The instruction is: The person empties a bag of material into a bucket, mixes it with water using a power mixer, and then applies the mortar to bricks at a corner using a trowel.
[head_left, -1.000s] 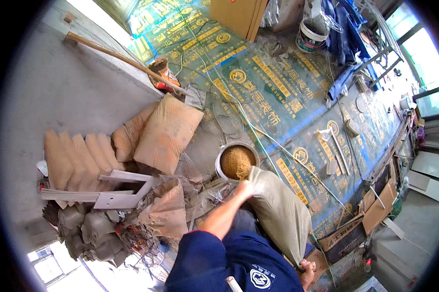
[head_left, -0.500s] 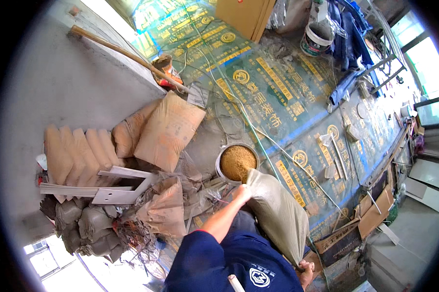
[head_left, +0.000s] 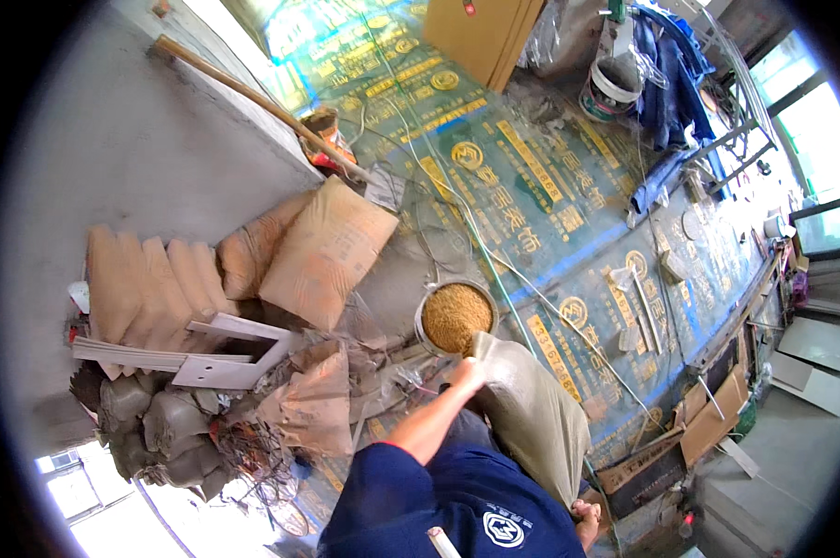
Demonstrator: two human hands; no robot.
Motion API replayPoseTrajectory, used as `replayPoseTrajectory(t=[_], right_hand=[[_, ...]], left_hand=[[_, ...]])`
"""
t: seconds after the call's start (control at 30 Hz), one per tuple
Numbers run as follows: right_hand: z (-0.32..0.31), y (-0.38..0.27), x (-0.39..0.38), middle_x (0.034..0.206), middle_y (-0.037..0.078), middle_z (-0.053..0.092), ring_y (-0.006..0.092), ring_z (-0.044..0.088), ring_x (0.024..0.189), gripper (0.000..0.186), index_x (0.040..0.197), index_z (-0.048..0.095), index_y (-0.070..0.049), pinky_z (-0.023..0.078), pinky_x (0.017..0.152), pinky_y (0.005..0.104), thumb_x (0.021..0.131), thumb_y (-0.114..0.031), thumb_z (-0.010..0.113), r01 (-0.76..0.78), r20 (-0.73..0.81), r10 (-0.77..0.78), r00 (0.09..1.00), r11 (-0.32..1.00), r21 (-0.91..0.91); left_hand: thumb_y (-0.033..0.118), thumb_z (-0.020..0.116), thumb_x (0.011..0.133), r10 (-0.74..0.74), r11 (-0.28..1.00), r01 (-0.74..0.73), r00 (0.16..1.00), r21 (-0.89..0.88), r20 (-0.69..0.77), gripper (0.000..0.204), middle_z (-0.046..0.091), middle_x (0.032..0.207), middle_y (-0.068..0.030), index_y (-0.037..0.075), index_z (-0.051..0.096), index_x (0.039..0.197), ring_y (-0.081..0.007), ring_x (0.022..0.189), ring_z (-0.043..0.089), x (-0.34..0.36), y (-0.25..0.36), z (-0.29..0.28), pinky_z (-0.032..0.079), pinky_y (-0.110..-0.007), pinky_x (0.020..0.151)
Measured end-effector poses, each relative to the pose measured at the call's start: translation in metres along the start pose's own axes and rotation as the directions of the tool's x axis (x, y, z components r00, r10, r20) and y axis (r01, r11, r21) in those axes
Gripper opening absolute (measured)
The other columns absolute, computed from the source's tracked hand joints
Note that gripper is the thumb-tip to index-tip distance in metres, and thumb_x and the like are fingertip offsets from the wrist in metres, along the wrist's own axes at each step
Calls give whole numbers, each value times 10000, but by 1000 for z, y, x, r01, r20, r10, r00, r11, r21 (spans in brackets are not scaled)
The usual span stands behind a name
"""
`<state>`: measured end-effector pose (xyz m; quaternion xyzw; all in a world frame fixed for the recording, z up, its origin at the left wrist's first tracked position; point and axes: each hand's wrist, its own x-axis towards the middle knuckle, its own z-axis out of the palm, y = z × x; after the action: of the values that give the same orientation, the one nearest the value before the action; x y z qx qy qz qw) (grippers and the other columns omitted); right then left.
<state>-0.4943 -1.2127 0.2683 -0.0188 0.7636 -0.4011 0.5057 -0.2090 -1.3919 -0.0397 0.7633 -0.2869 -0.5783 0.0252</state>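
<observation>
A round bucket stands on the floor ahead of me, heaped with brown sand. Against its near edge rests the mouth of a full-looking, grey-beige woven sack, tilted down toward the bucket. My left hand is closed on the sack's gathered mouth, right beside the bucket. At the sack's lower right end, my right hand grips a bottom corner, its fingers curled. The sack slants across the front of my body between the two hands.
Stacked paper bags and a leaning paper bag lie to the left, near white angled boards. A wooden pole leans there. Cables cross the printed green floor covering. Flattened cardboard lies at right; another bucket stands far off.
The sand in the bucket looks slightly higher, and the flow at the sack's mouth shows less. Both hands keep their hold on the sack; the view has shifted slightly.
</observation>
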Motion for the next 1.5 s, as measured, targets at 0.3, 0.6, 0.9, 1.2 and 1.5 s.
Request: replayPoseTrajectory(t=[0.3, 0.6, 0.9, 1.2, 1.5], right_hand=[[-38, 21, 36, 713, 11, 507, 152, 501, 724, 129, 760, 539, -100, 428, 718, 302, 819, -134, 650, 35, 3, -35, 999, 990, -136], [-76, 83, 101, 612, 62, 457, 224, 509, 693, 199, 612, 400, -98, 449, 732, 329, 716, -6, 542, 97, -10, -99, 995, 944, 316], [-76, 62, 108, 616, -26, 372, 131, 401, 615, 293, 594, 331, -131, 334, 587, 277, 734, 34, 529, 70, -36, -63, 997, 970, 234], [-81, 154, 248, 645, -27, 467, 75, 430, 619, 166, 678, 504, -73, 351, 555, 264, 716, -40, 661, 87, 239, -58, 969, 990, -113], [-421, 190, 288, 860, 49, 599, 124, 561, 809, 180, 931, 591, 1, 463, 738, 277, 820, -123, 658, 57, 136, -13, 991, 944, -326]], left_hand=[[337, 454, 872, 114, 983, -89, 981, 162, -154, 340, 655, 1050, -216, 86, 626, 1024, -411, 1015, 612, -30, 14, 20, 484, -483, 839], [345, 511, 871, 89, 991, -60, 964, 118, -251, 307, 662, 977, -211, 74, 645, 927, -378, 938, 634, -21, -4, 34, 484, -478, 779], [337, 533, 887, 298, 953, -281, 936, 111, -189, 274, 642, 939, -229, 72, 580, 941, -427, 901, 605, -62, -19, 56, 454, -513, 734], [228, 585, 874, 513, 815, -426, 845, 393, -148, 207, 634, 822, -229, 26, 540, 873, -453, 839, 601, -186, 10, 125, 454, -513, 695], [150, 513, 820, 242, 730, -100, 963, 676, -120, 192, 667, 896, -238, 58, 661, 901, -415, 866, 648, -24, -147, 450, 519, -502, 788]])
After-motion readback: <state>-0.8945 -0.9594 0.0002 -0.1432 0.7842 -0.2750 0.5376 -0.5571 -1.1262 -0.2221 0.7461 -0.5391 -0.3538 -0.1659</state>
